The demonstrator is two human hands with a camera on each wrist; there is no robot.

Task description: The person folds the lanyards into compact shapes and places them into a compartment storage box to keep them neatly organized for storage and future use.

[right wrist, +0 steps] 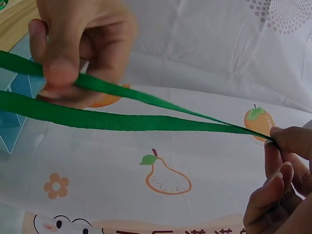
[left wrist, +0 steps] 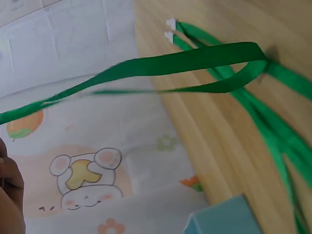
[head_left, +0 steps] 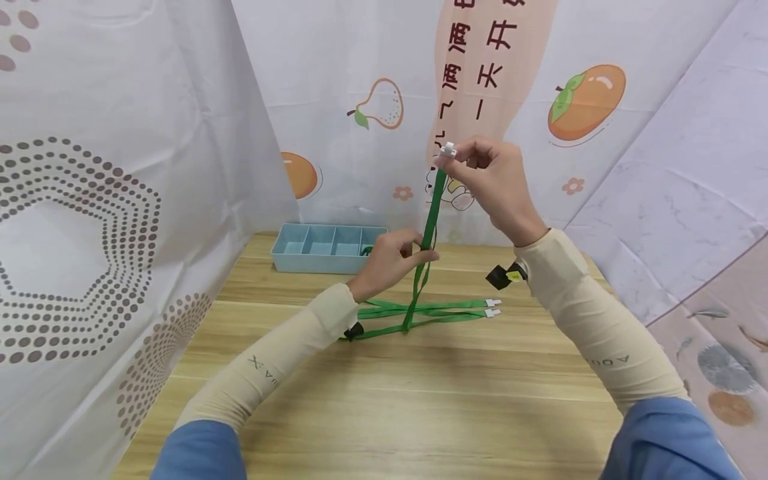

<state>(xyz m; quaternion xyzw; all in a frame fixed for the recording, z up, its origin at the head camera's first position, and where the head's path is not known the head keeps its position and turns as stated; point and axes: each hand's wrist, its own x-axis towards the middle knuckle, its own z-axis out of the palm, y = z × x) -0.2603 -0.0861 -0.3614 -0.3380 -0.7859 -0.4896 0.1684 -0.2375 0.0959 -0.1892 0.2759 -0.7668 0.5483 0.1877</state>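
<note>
My right hand (head_left: 498, 187) is raised and pinches the top of a green lanyard (head_left: 433, 208) just below its white plastic clip (head_left: 448, 150). From there the strap hangs down toward the table. Lower down, my left hand (head_left: 390, 259) has its thumb and fingers around the strap. In the right wrist view the two bands spread apart from the pinch, and the left thumb (right wrist: 62, 70) lies over one of them. More green lanyards (head_left: 444, 311) lie on the table under the hanging one, their white clips (head_left: 492, 312) pointing right.
A light blue tray (head_left: 318, 265) with several compartments stands at the back left of the wooden table (head_left: 384, 407); something green lies in its right compartment. A printed white cloth (head_left: 336, 40) hangs behind the table, with more cloth at both sides.
</note>
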